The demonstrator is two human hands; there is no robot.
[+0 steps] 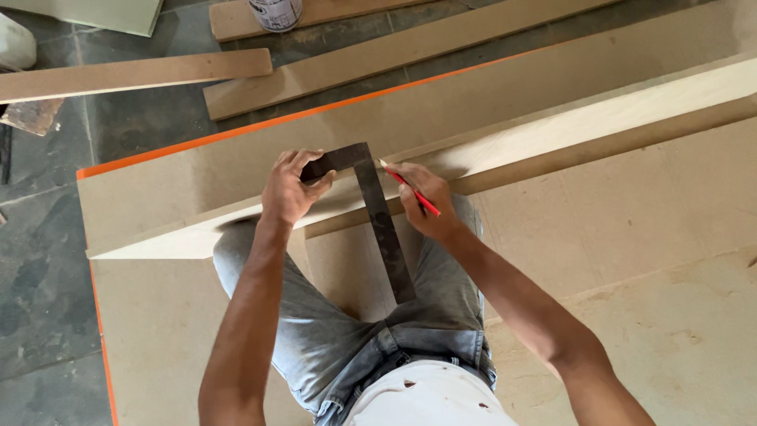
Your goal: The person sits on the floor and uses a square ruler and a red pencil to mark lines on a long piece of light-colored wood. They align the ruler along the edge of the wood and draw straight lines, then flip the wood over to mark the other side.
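Try square (378,213): dark metal, L-shaped, across pale board (552,130); left hand (290,189) grip presses it, right hand (422,201) grip pinches red pencil (412,188).

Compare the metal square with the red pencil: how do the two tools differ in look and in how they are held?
The metal square is dark, flat and L-shaped; the red pencil is a thin, straight stick. The left hand presses the square flat; the right hand grips the pencil tilted. Both meet the pale board.
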